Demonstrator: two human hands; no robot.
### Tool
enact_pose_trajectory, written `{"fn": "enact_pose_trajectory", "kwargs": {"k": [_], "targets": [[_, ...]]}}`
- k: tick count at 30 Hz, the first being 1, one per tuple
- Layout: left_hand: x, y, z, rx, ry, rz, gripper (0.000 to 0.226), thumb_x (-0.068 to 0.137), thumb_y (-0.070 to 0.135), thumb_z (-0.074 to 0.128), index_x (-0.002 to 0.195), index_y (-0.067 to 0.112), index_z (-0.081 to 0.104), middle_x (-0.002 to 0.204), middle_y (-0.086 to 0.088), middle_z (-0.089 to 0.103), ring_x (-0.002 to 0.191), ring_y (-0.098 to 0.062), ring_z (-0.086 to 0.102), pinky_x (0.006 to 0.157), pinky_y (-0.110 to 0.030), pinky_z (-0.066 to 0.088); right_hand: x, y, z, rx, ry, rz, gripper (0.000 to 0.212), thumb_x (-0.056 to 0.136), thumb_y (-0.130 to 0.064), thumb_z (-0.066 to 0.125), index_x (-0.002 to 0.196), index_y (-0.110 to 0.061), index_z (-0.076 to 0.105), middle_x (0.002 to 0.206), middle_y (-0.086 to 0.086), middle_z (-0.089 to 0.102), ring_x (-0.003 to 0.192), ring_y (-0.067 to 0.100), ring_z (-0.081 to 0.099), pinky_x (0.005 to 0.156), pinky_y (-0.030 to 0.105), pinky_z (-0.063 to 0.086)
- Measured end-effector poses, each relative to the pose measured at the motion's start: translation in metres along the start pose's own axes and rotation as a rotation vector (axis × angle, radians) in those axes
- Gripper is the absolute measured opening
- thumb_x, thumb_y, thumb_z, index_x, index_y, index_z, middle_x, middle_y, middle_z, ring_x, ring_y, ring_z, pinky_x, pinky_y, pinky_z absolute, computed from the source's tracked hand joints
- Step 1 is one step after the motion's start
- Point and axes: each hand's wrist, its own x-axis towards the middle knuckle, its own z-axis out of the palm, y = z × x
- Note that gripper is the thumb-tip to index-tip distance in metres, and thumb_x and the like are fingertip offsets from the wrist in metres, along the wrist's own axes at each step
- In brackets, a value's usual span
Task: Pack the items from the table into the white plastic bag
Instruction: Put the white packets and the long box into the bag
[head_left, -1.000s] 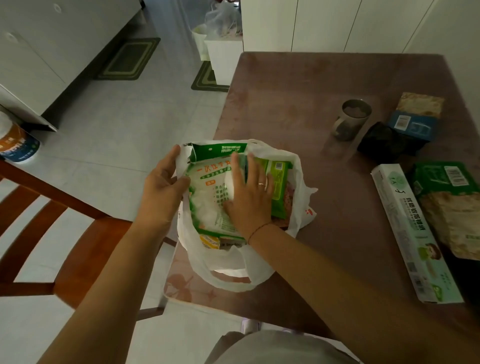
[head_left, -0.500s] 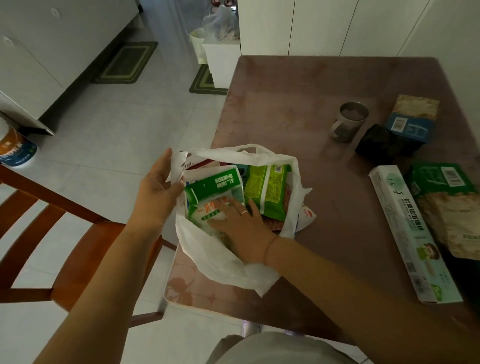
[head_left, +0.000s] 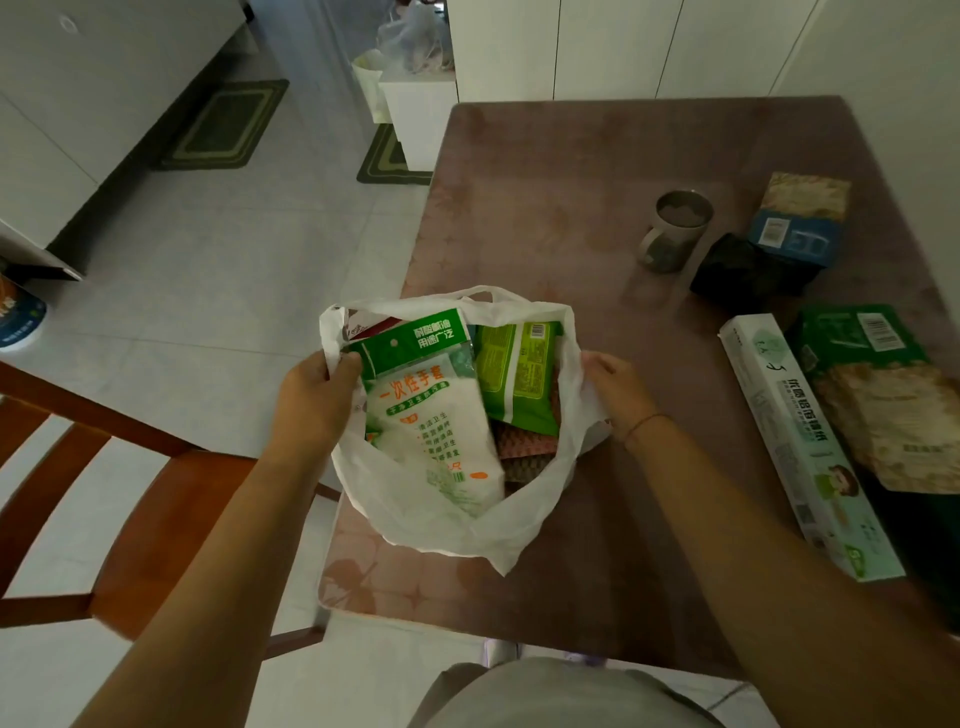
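Rim of the limp white plastic bag (head_left: 441, 519) (likely light, tear-prone) is your hold: left grip (head_left: 311, 400) and right grip (head_left: 618, 395) both pinch it.

The head camera looks forward and steeply down, close over the table (head_left: 571, 208).

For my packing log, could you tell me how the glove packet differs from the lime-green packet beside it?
The glove packet is mostly white under a dark green header; the lime-green packet is green all over. The glove packet looks longer and lies left, the lime-green packet right. Both sit inside the white plastic bag.
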Motion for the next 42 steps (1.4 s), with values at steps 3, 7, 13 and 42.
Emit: {"fn": "enact_pose_trajectory", "kwargs": {"k": [3, 7, 13, 42], "targets": [[-0.001, 0.001, 0.001, 0.019, 0.028, 0.011, 0.026, 0.095, 0.028, 0.045, 0.072, 0.033, 0.054, 0.071, 0.006, 0.06, 0.064, -0.013, 0.06, 0.05, -0.023, 0.042, 0.002, 0.017, -0.013, -0.157, 0.099, 0.027, 0.028, 0.097, -0.023, 0.043, 0.11, -0.008, 0.063, 0.111, 0.013, 0.064, 0.1, 0.026, 0.06, 0.081, 0.036, 0.052], [-0.002, 0.002, 0.003, -0.01, 0.028, -0.022, 0.024, 0.096, 0.028, 0.045, 0.075, 0.034, 0.054, 0.076, 0.007, 0.061, 0.068, -0.015, 0.061, 0.055, -0.027, 0.048, -0.001, 0.036, -0.014, -0.478, 0.025, -0.02, 0.035, 0.087, -0.019, 0.063, 0.118, -0.004, 0.058, 0.119, 0.014, 0.06, 0.11, 0.03, 0.057, 0.093, 0.037, 0.047], [-0.002, 0.003, 0.007, -0.003, 0.019, -0.044, 0.013, 0.096, 0.028, 0.044, 0.088, 0.029, 0.055, 0.078, 0.009, 0.059, 0.07, -0.015, 0.059, 0.06, -0.032, 0.048, 0.003, 0.036, -0.009, -0.418, 0.003, -0.065, 0.022, 0.083, -0.01, 0.065, 0.067, -0.015, 0.052, 0.067, -0.008, 0.048, 0.072, 0.013, 0.046, 0.065, 0.024, 0.038], [-0.014, 0.014, 0.008, 0.018, 0.026, 0.02, 0.028, 0.097, 0.03, 0.044, 0.071, 0.036, 0.055, 0.072, 0.009, 0.063, 0.066, -0.014, 0.063, 0.05, -0.023, 0.044, -0.026, -0.004, -0.067, -0.023, 0.303, -0.053, 0.013, 0.087, -0.019, 0.064, 0.097, -0.012, 0.059, 0.102, 0.013, 0.067, 0.085, 0.025, 0.064, 0.072, 0.035, 0.052]]}}
